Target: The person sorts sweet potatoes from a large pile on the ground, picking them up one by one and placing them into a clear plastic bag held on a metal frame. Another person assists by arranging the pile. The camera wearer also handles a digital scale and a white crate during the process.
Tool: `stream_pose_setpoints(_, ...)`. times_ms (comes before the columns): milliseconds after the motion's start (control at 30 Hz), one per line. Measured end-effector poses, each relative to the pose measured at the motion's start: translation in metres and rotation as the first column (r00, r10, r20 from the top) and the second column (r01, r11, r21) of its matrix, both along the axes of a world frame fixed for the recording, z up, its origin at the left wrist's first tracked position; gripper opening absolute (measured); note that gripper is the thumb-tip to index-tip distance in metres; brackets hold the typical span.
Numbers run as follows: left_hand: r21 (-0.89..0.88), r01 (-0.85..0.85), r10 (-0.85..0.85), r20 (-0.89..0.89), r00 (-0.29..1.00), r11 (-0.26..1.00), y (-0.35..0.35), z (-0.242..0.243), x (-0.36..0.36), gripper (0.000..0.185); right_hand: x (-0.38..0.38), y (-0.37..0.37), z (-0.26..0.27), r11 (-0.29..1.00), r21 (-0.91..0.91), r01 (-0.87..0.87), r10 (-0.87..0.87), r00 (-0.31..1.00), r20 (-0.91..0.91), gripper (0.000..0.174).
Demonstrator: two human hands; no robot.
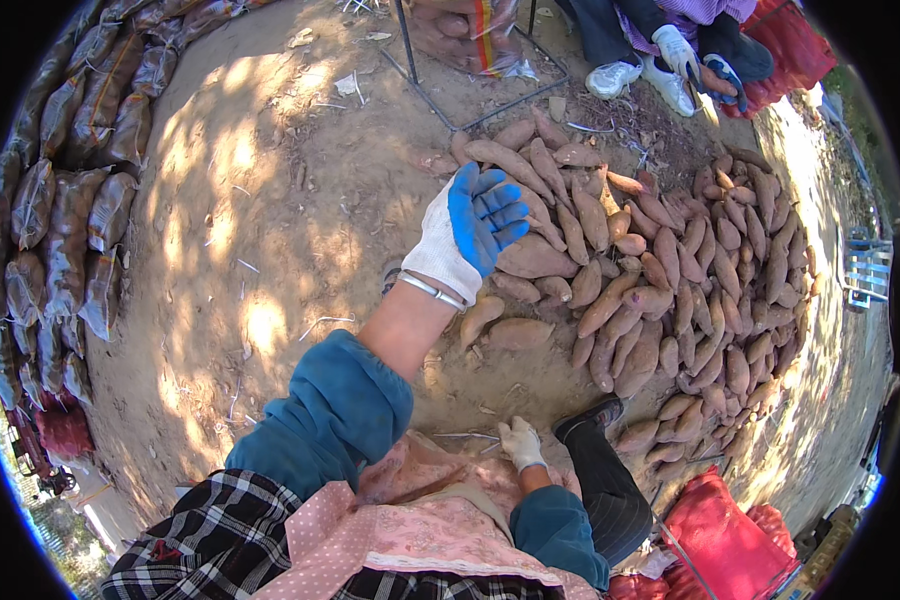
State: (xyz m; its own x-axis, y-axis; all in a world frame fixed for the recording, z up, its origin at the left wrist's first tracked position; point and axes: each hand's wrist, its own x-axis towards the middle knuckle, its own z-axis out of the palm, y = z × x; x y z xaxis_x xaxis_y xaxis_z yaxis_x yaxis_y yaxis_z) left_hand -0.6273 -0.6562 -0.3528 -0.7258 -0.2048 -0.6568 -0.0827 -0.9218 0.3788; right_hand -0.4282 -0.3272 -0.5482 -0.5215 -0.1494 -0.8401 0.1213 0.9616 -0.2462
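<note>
My left hand (480, 221) wears a white knit glove with a blue coated palm. It is raised over the edge of a sweet potato pile (645, 277), palm showing, fingers slightly bent with nothing in them. A metal bangle (431, 291) circles that wrist. Lower down, my right hand (522, 442) is in a white glove, back upward, low in front of my pink apron (450, 517). Its fingers curl out of sight, so what they hold is hidden. A thin white strip (465, 435) lies beside it. Two loose sweet potatoes, one of them (520, 334), lie below my left hand.
Filled bags (67, 232) are stacked at left. A metal frame (487, 112) surrounds a filled clear bag (457, 34) at the top. Another person's gloved hands (679, 56) hold a sweet potato (718, 82). Red mesh bags (727, 532) lie lower right.
</note>
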Motion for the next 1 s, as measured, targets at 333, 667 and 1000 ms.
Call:
stream_pose_setpoints(333, 0.101, 0.199, -0.191, -0.089, 0.978, 0.975, 0.043, 0.005, -0.026, 0.039, -0.119, -0.109, -0.110, 0.667, -0.705, -0.241, -0.101, 0.908, -0.406, 0.065)
stream_pose_setpoints(667, 0.062, 0.251, -0.240, -0.146, 0.960, 0.966, 0.020, -0.002, -0.008, 0.043, -0.162, -0.151, -0.109, 0.856, -0.016, -0.518, 0.482, 0.807, -0.340, 0.041)
stream_pose_setpoints(1000, -0.111, 0.266, -0.272, -0.049, 0.961, 0.958, 0.023, 0.008, 0.003, 0.041, -0.184, -0.038, 0.146, -0.047, -0.462, 0.885, -0.710, 0.296, 0.639, 0.050)
